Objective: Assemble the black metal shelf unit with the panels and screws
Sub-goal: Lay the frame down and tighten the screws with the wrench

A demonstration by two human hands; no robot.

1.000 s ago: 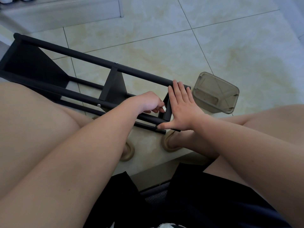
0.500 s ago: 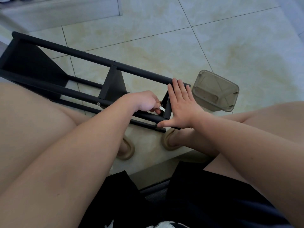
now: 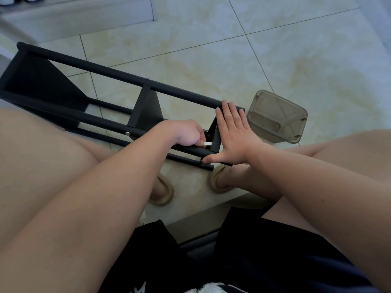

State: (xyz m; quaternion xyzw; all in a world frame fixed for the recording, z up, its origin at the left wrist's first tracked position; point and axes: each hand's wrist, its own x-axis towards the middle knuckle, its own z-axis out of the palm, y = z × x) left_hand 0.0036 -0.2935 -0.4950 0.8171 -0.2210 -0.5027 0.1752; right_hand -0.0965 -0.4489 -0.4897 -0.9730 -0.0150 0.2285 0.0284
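Pale marbled floor tiles [image 3: 211, 60] fill the upper half of the frame, and the black shelf unit [image 3: 118, 115] lies on its side across them, running from the upper left down toward the middle. A person sits over it, bare knees at both sides and tan slippers [image 3: 220, 182] just below the frame's near end.

Four long rods already carry panels: a large one [image 3: 42, 85] at the far left end and a middle one [image 3: 146, 111] held by visible screws [image 3: 127, 133]. The end panel [image 3: 215, 134] near the centre is the one in hand. The right hand [image 3: 234, 136] is spread wide and flat against its outer face, thumb hooked under the lower rod, pressing it into place without gripping. The left hand [image 3: 186, 133] is curled closed around a small silvery tool [image 3: 207, 143], most likely a hex key, whose tip points at the inner side of that panel where it meets the rod.

By the look of it, the work is well along: two panels sit fixed, and the last one is being fastened. How many of its screws are in cannot be told, since the hands cover the joints. Standing the unit upright appears to remain.

A smoky clear plastic box [image 3: 277, 117] rests on the floor just right of the unit's end; its contents are unclear.
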